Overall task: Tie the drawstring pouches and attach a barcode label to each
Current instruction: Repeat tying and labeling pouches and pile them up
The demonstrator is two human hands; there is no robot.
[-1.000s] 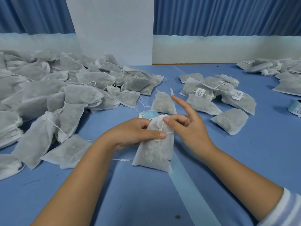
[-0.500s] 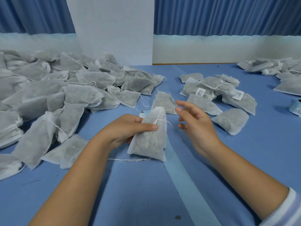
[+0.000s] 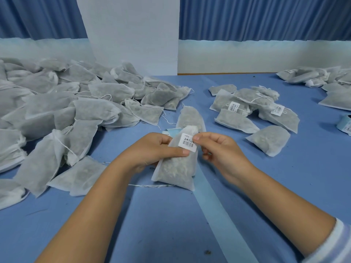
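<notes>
Person at table, one pouch in work at dead centre, lifted, bottom edge just off or on the cloth; can't tell which.

Left hand: fingers wrapped round the pouch's upper half from 9 o'clock, thumb flat across the front. Right hand: thumb and forefinger pinch the 3 o'clock edge of the label, other fingers loosely curled under. Label sits on the pouch face near the neck, barcode readable, looks mostly stuck down. Knot is hidden behind label and fingers, so tie state can't be confirmed.

Progress, as a judgement:
- Done group at 1 o'clock: a handful of pouches, several with labels showing.
- Far pile at 2 o'clock: at least one label visible, rest too small to tell.
- Pile at 9 to 11 o'clock: large, no labels visible, many strings loose. That's the backlog.
- One more pouch lies at 12 o'clock just behind the hands, no label showing.

Early in the batch; most of the work is left.

Roll at 3 o'clock by the frame edge. Pale strip runs from under the pouch toward 5 o'clock. Loose string lies at the pouch's 7 o'clock.
</notes>
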